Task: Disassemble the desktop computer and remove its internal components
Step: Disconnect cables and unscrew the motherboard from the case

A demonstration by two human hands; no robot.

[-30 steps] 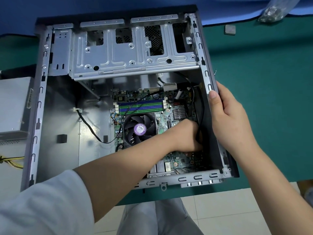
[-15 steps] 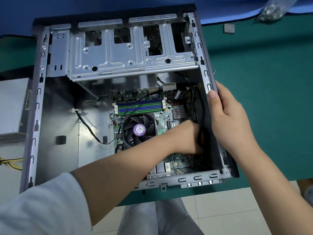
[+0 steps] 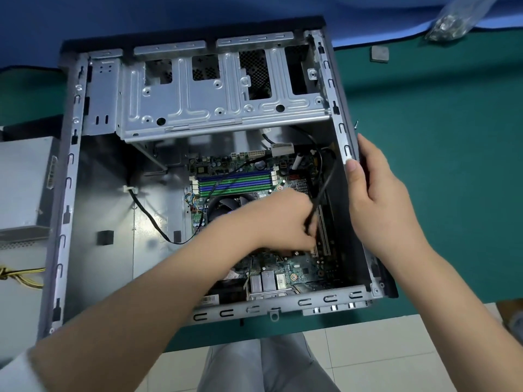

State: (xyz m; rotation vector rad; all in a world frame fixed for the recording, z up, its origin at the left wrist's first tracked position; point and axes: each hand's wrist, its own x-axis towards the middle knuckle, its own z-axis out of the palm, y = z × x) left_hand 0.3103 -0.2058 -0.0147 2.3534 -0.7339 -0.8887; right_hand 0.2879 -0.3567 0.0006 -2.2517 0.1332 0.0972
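- The case [image 3: 70,176] lies on its side, open face up, on a green mat [image 3: 438,171], so the board [image 3: 297,271] at its floor can be reached from above.
- The left hand [image 3: 283,219] reaches down over the board beside the slots [image 3: 322,230], fingers curled round a black cable [image 3: 325,182] that rises taut from the fist toward the case's right wall; it seems to be pulling a plug free, though the plug itself is hidden under the fingers.
- The left forearm crosses the case's near rim and covers most of the fan [image 3: 223,202].
- The right hand [image 3: 379,199] grips the case's right wall, thumb on the inner flange, fingers wrapped outside, apparently bracing the shell against the pull.
- The RAM sticks [image 3: 235,182] sit in place just beyond the left hand; a second black lead [image 3: 150,219] loops across the bare steel floor to the left.
- The drive cage [image 3: 215,103] spans the case's far end.
- Outside the case: a grey box [image 3: 22,188] with yellow wires [image 3: 19,275] at left, a bag of screws [image 3: 452,21] far right.
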